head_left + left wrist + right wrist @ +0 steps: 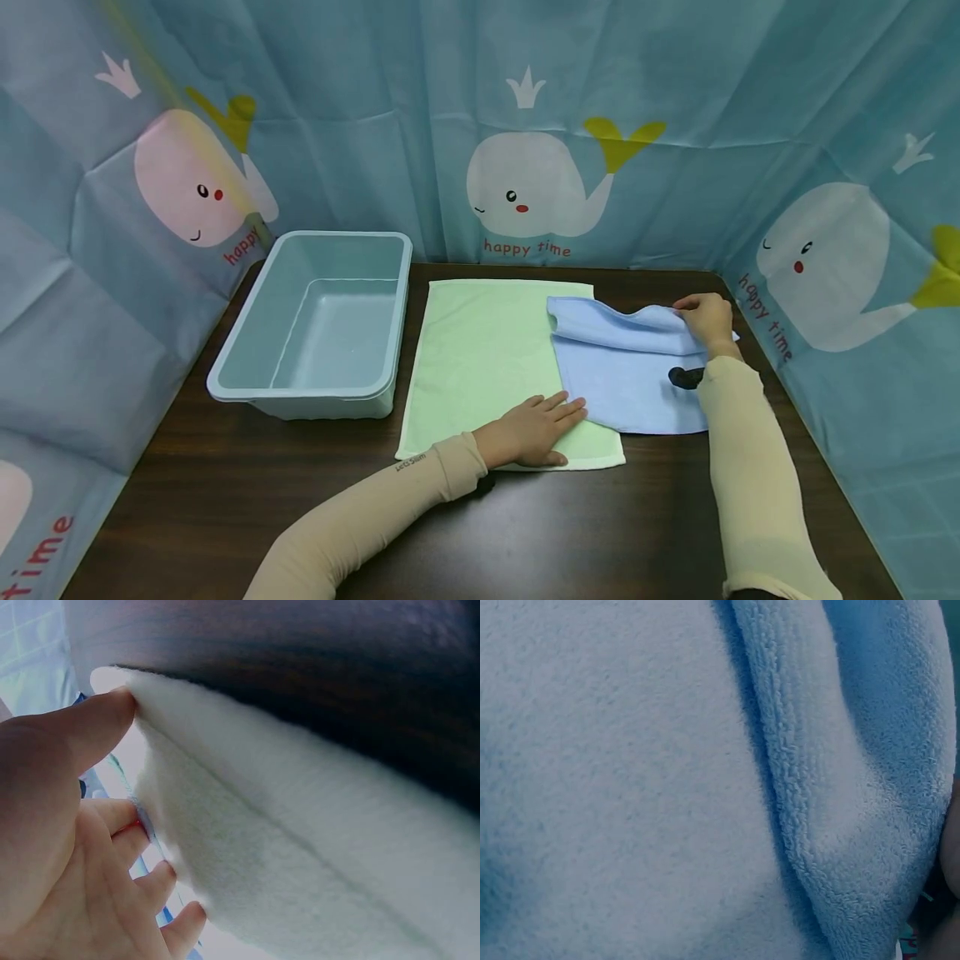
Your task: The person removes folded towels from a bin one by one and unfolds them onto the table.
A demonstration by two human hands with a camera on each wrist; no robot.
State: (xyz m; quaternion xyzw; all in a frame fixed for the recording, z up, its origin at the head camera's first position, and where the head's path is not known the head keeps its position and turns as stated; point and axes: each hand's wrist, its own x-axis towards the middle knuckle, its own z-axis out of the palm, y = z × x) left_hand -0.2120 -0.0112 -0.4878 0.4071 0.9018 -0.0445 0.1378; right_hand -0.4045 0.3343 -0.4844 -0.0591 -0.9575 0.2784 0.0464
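A pale green towel (480,358) is spread on the table, with a light blue towel (622,387) overlapping its right side. My left hand (536,429) rests with spread fingers on the green towel's near part, fingertips right at the blue towel's left edge. In the left wrist view its thumb touches the green towel's hem (195,720). At the back right, my right hand (707,319) pinches the far edge of the blue towel, which is bunched into a raised, wavy fold. The right wrist view shows that fold (795,765) up close; most of the hand is out of frame there.
A pale blue-green plastic basin (300,393) stands left of the towels. Dark wood tabletop (540,533) shows along the front. Blue curtains (337,150) with whale prints hang behind and on both sides.
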